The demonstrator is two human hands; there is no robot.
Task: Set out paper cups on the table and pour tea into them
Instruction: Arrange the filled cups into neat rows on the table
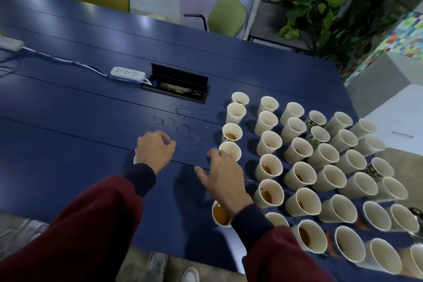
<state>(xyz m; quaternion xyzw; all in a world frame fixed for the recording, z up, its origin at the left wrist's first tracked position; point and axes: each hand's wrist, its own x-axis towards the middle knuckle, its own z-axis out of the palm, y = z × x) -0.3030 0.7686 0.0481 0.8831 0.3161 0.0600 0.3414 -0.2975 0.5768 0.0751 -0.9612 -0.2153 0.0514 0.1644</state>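
Right now the paper cups (325, 155) stand in close rows on the right part of the blue desk (80, 121), and several hold brown tea (230, 136). The right hand (223, 177) lies relaxed with fingers spread, its fingertips at the rim of the near cup (233, 150) in the leftmost column. The left hand (154, 151) is curled above the desk, well left of the rows. A white edge (135, 159) shows under its wrist, and I cannot tell whether it grips anything. Wet rings (180, 126) mark the desk beyond the hands.
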